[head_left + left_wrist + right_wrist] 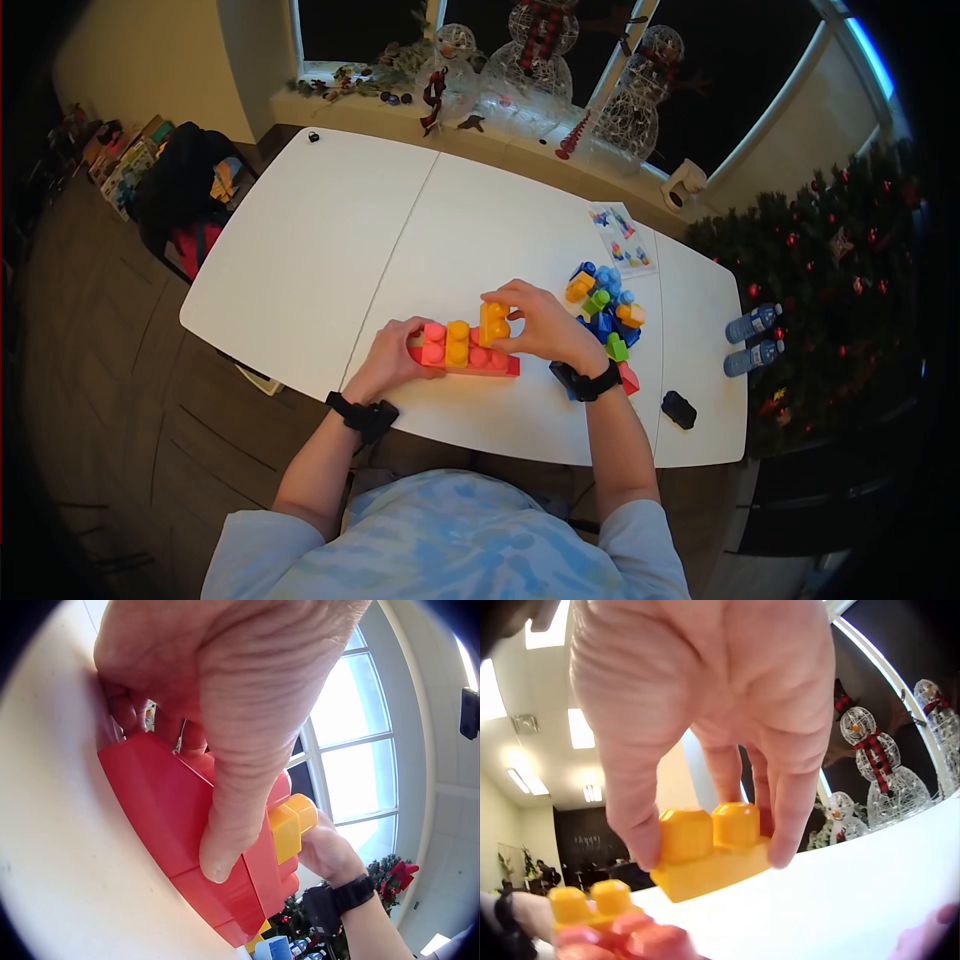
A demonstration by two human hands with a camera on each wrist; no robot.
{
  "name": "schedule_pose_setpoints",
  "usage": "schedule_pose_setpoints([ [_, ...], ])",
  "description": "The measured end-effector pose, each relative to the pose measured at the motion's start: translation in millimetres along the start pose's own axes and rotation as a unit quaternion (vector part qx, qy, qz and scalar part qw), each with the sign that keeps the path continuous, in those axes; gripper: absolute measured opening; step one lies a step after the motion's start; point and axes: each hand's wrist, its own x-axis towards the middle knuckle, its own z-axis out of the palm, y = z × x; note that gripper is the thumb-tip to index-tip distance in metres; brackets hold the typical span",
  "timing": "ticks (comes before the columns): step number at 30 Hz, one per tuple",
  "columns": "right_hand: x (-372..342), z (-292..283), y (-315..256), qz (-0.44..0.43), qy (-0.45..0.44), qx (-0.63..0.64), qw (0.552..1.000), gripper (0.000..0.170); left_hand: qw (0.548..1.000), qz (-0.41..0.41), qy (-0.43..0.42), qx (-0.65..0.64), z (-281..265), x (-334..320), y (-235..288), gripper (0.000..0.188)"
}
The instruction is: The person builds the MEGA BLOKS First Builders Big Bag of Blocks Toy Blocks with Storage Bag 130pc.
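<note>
My left hand [390,358] grips the left end of a long red toy-brick build [490,370] on the white table. Its thumb lies along the near red side [154,802], with the fingers behind. A coral two-stud brick [433,345] and a yellow two-stud brick [457,348] sit on top, side by side. Between thumb and fingers, my right hand [548,325] pinches another yellow two-stud brick [712,871], studs up. That brick is held over the right part of the build, beside the fixed yellow one. Coral studs show below it.
A pile of blue, green and yellow bricks [603,310] lies right of the build, with a picture sheet [625,240] behind it. A black object [679,410] lies at the table's right. Two water bottles [753,340] appear near the right edge.
</note>
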Motion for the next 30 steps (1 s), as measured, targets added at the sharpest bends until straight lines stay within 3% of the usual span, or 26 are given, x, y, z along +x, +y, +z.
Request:
schedule_pose_setpoints([
  [4,-8.7,24.2,-10.0,-0.022,-0.058,-0.056,0.997,0.067,1.0,-0.015,-0.001,-0.021,1.7,0.2,-1.5,0.068],
  [13,-8.3,49.4,-0.3,-0.057,0.002,-0.109,0.992,0.071,0.999,0.0,0.023,-0.038,4.0,0.2,-2.3,0.062],
  [22,-3.3,66.0,16.9,-0.102,0.047,-0.09,0.99,0.078,0.999,-0.03,0.002,-0.033,4.9,-2.4,-0.9,0.07],
  [28,-14.5,48.2,10.8,-0.061,-0.035,-0.091,0.993,0.084,0.997,-0.055,0.011,-0.059,8.1,-1.2,-7.2,0.072],
  [30,-27.2,30.7,3.3,-0.108,0.06,-0.006,0.992,0.079,0.999,-0.039,0.021,-0.025,4.8,-3.5,1.1,0.072],
])
